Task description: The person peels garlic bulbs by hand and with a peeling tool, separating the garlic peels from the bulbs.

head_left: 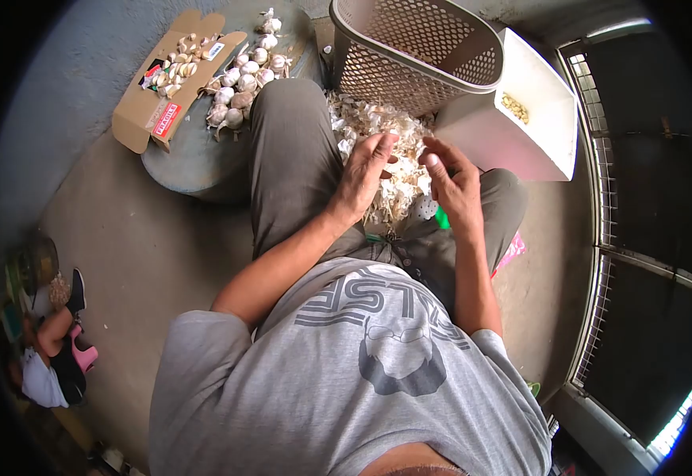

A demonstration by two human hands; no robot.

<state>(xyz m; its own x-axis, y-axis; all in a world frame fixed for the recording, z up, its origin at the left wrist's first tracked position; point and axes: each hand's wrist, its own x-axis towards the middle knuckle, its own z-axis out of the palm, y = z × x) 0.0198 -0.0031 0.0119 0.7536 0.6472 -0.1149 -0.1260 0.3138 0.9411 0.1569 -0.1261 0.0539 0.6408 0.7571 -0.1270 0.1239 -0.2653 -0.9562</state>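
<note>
Grey T-shirt (306, 373) nearest the camera, two bare hands raised over garlic skins (401, 194)

At the centre of the frame, the left hand (358, 176) is held with its fingers loosely curled; whether anything small is pinched there cannot be told. The right hand (459, 189) is held just beside it, well clear of contact, with thumb and forefinger parted. Both are framed by dark trousers (290, 143), and a pile of pale, papery skins is seen beneath and beyond them.

At upper left, a round desk (183, 170) is occupied by whole garlic bulbs (247, 82), set next to an opened cardboard box (134, 125) on which loose cloves (190, 69) are scattered. A red "FRAGILE" label (167, 119) is carried by the cardboard.

At upper centre, a perforated brown basket (382, 83) is placed behind the skins. Beside it, at upper right, pale cloves (514, 108) are contained in a white bin (513, 151).

At lower left, another person (42, 385) is partly shown near a pink stool (84, 353); the right edge is filled by a barred metal frame (602, 186).
</note>
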